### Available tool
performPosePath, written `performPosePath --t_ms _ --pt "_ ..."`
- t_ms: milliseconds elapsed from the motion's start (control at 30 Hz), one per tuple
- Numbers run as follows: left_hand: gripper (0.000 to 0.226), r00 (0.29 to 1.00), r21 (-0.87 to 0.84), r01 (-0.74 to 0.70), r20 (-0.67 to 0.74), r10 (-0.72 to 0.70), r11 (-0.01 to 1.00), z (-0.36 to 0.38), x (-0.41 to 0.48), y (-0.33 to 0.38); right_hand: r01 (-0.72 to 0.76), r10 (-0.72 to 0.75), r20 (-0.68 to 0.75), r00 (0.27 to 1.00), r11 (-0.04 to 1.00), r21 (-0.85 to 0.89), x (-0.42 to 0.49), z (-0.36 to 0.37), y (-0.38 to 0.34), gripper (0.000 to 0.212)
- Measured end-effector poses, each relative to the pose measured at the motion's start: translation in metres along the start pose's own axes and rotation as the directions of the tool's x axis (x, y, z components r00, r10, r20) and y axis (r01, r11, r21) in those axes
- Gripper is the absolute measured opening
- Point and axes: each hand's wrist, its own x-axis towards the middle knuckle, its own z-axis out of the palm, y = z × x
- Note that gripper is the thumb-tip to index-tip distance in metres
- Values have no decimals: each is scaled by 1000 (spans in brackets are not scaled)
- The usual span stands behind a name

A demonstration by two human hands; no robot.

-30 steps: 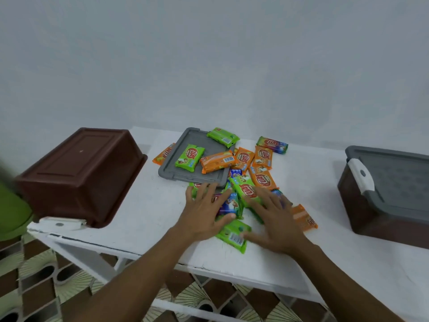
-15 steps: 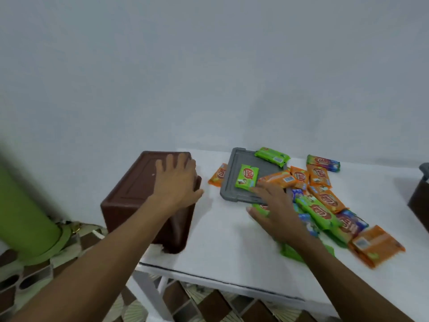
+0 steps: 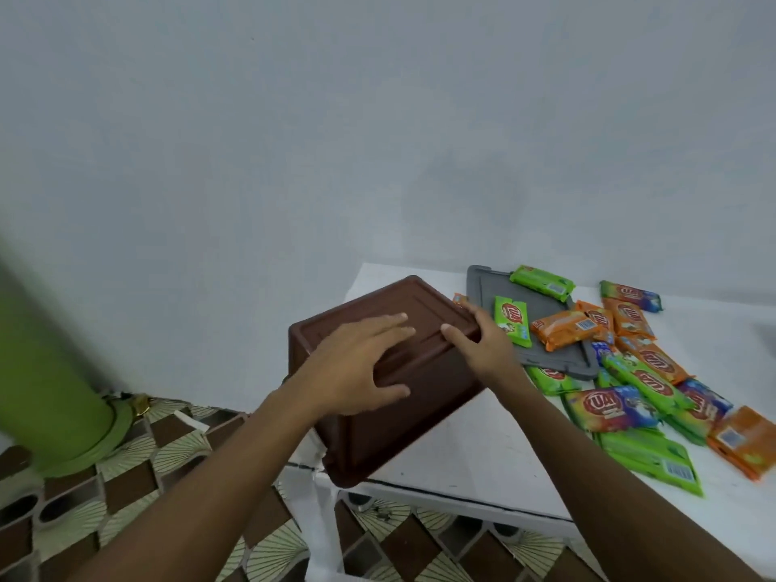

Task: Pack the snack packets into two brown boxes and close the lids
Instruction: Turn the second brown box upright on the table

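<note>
A person steadies an upturned, rectangular brown plastic box (image 3: 403,426) at the near left corner of a white table (image 3: 483,451). The box is upside down and tilted, its ridged base facing up and its lower corner jutting past the table's edge. The left hand (image 3: 357,363) lies flat on the base, fingers straight and spread, holding nothing. The right hand (image 3: 483,342) grips the box's right edge, thumb on top and fingers curled over the far side.

Just right of the box lies a flat grey plastic lid (image 3: 483,287), rim up, near the back of the table. A green packet (image 3: 512,319), a second green packet (image 3: 541,282) and an orange packet (image 3: 562,329) rest on it; another orange one pokes out at its left corner.

The remaining glossy snack packets (image 3: 609,407), in green, orange and multicoloured wrappers with a red oval logo, lie loose and overlapping across the table to the right of the lid, none inside the box.

Behind the table is a plain pale wall (image 3: 378,119). At far left a blurred green pillar (image 3: 46,371) stands on a brown-and-cream patterned tiled floor (image 3: 126,455).
</note>
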Motion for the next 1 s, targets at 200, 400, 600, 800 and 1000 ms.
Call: performPosePath --t_ms 200,400,600,800,1000 --pt "126 798 -54 579 -167 -579 814 3 -25 -9 -116 127 -101 987 988 101 -15 11 -4 51" --pt "126 680 -636 486 -155 -716 599 19 -43 -32 -155 168 -54 984 969 193 -33 24 -4 43" --pt "79 716 -831 275 -158 -680 483 13 -57 -56 -98 108 -36 994 972 214 -44 14 -7 34" --pt "52 759 -898 90 -218 -614 431 -48 -37 -67 38 35 -196 980 933 358 -39 -15 -43 17" --pt "78 969 -887 -115 -199 -144 448 -89 -29 -76 105 -75 -83 994 879 465 -42 -73 -58 38"
